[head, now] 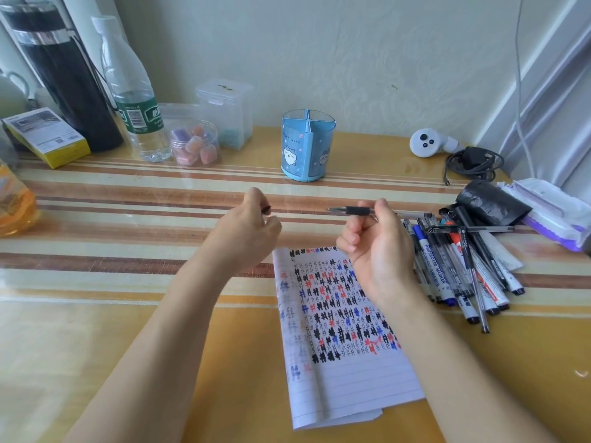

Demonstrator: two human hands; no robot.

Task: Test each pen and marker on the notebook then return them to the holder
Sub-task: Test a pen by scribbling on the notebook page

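**Pen uncapped above the notebook, cap and barrel held apart**

Your right hand (374,247) grasps the clear-barrelled pen with the black rubber grip (355,211) over the far edge of the white ruled notebook (351,388), level, with its tip pointing left. Your left hand (246,231) pinches the small dark cap (267,208) just left of that edge, which by judgement leaves the tip bare for a test stroke. The far part of the page is packed with black, red and blue hash marks, so write on the blank lines at the near end. The loose heap of pens and whiteboard markers (463,266) lies just beside the notebook's right edge, so keep your forearm off it. The blue plastic divided holder (308,145) stands well beyond the far edge with nothing protruding from it, and nothing lies between it and the notebook.
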